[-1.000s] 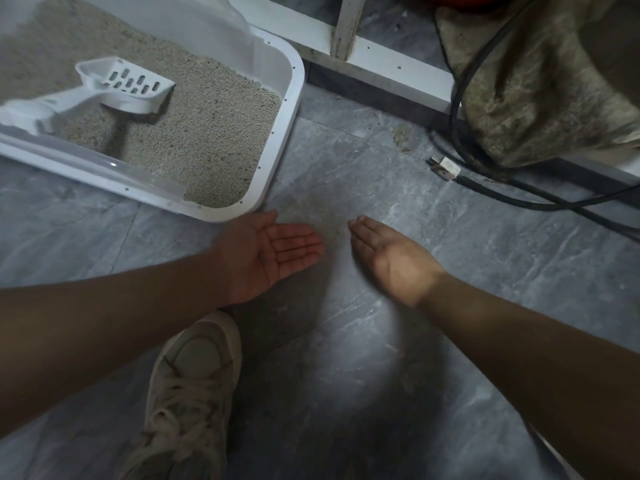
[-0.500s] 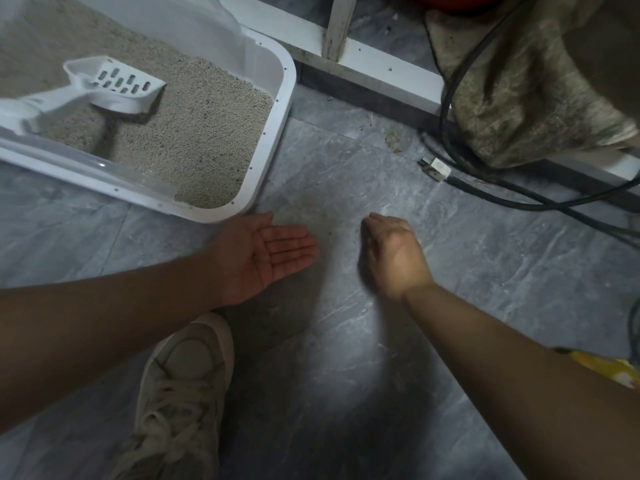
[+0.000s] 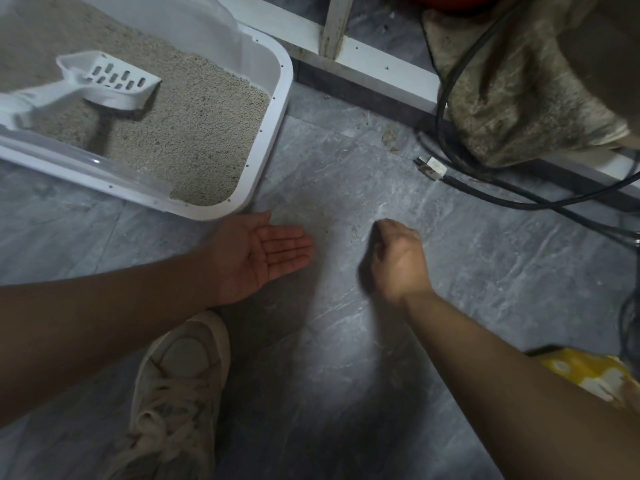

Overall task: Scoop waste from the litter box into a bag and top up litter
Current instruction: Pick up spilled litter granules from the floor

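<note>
- Curling its fingers under, the right hand is blurred on the grey floor; whether it pinches anything cannot be told.
- The left hand lies palm-up, fingers straight, just below the litter box corner.
- The litter box is cut off at left.
- The scoop rests in the litter, handle left, slotted head pointing right.

The litter box is smooth white plastic, a little glossy, and the slotted scoop is the same. The litter looks grainy and matt. The floor is grey marbled tile, the shoe worn cloth, the cable black rubber.
</note>
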Tool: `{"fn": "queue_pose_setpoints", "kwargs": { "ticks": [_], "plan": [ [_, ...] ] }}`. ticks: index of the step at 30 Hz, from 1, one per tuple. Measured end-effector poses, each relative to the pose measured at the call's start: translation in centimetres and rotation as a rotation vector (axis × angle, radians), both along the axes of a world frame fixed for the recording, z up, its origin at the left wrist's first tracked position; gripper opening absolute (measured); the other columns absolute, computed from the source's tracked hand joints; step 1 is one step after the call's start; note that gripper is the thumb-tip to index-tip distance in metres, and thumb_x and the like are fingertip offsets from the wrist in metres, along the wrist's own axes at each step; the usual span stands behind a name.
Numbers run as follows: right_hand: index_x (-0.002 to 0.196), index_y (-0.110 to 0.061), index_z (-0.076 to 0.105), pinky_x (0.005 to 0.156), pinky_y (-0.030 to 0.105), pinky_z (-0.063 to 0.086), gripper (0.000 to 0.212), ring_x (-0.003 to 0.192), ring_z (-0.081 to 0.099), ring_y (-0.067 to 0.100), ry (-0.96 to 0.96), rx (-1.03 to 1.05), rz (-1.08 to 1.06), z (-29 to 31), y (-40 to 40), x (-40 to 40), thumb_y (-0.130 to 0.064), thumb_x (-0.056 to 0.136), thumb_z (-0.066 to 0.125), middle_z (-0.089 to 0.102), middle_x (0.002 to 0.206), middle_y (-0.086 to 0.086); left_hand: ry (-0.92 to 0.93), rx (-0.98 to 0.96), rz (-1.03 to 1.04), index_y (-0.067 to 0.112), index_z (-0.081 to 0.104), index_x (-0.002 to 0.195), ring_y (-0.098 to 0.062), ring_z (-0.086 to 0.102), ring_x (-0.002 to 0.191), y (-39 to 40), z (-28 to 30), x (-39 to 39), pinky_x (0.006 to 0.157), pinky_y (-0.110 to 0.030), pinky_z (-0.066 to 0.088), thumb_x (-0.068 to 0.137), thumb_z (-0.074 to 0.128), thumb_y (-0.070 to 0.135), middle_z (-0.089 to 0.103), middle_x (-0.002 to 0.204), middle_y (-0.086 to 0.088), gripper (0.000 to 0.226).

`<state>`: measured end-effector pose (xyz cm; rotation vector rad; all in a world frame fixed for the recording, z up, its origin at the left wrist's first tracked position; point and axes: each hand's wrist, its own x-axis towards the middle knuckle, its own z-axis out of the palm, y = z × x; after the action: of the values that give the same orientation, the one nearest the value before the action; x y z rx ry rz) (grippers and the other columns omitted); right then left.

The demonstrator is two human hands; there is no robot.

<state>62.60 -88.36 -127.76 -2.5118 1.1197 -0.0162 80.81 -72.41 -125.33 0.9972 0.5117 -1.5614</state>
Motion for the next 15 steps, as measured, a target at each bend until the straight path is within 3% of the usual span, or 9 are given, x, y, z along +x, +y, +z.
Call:
{"fn": "queue_pose_setpoints", "kwargs": {
  "ticks": [2,6,10,15],
  "plan": [
    [0.08,-0.005,0.059,0.07,0.025,0.023,0.02,0.082,0.054,0.034,-0.003,0.016,-0.013,-0.3,0.8,0.2,0.008,0.071,0.046,0.062,0.088,0.017,0.007,0.0,-0.002,-0.014,0.06,0.118,-0.042,0.068,0.108,0.0,0.1,-0.1,0.088,-0.052,0.056,0.103,0.042,0.033,0.067,0.118,-0.031,0.053],
    [0.08,-0.005,0.059,0.068,0.022,0.019,0.018,0.082,0.052,0.034,-0.056,0.028,-0.078,-0.8,2.2,1.4,0.007,0.075,0.048,0.061,0.089,0.018,0.007,0.005,-0.012,-0.014,0.06,0.118,-0.042,0.068,0.107,-0.2,0.1,-0.3,0.087,-0.052,0.057,0.103,0.042,0.032,0.067,0.118,-0.032,0.052],
    [0.079,-0.006,0.06,0.069,0.026,0.029,0.012,0.08,0.052,0.034,-0.019,-0.037,-0.051,-1.1,2.7,2.9,0.004,0.078,0.055,0.059,0.086,0.016,0.005,0.009,-0.015,-0.014,0.061,0.117,-0.042,0.069,0.106,-0.4,0.3,-0.4,0.087,-0.052,0.057,0.104,0.041,0.032,0.068,0.116,-0.032,0.052],
    [0.082,-0.011,0.063,0.065,0.025,0.037,0.02,0.083,0.051,0.03,0.15,-0.153,0.059,-1.6,2.5,3.7,0.007,0.074,0.059,0.056,0.091,0.011,0.008,0.009,-0.022,-0.014,0.061,0.116,-0.042,0.068,0.106,-0.5,0.3,-0.4,0.086,-0.052,0.057,0.104,0.041,0.032,0.068,0.116,-0.031,0.052]
  ]
}}
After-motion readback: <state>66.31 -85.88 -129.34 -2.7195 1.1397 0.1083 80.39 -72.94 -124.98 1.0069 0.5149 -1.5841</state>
